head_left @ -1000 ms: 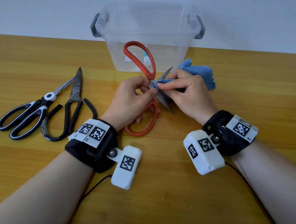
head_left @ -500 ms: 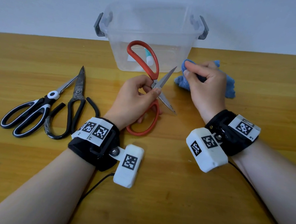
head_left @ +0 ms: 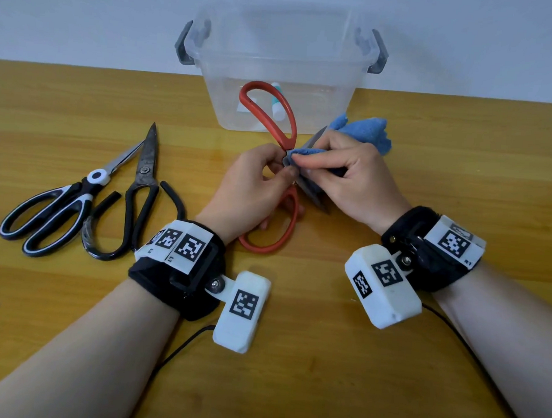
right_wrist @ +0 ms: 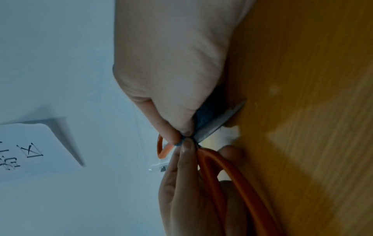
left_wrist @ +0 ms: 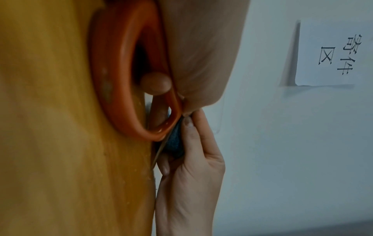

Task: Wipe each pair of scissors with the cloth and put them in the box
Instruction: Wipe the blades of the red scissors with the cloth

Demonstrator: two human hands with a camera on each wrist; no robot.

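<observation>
Head view: left hand (head_left: 247, 188) gripping red scissors (head_left: 273, 112) splayed, steadying; right hand (head_left: 350, 177), at 3 o'clock, pinching cloth (head_left: 365, 130) around blade, wiping.

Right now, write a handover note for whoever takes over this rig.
Left hand grips the red scissors near the pivot, blades open.
Right hand pinches the blue cloth round one blade, mid-wipe.
Black-and-white scissors and all-black scissors lie on the table, left of the hands, not in the box.
Clear box stands behind; it holds a small white item, not identifiable.
Done: red pair being wiped.
Left: finish it, box it, then wipe and box the other two.
</observation>
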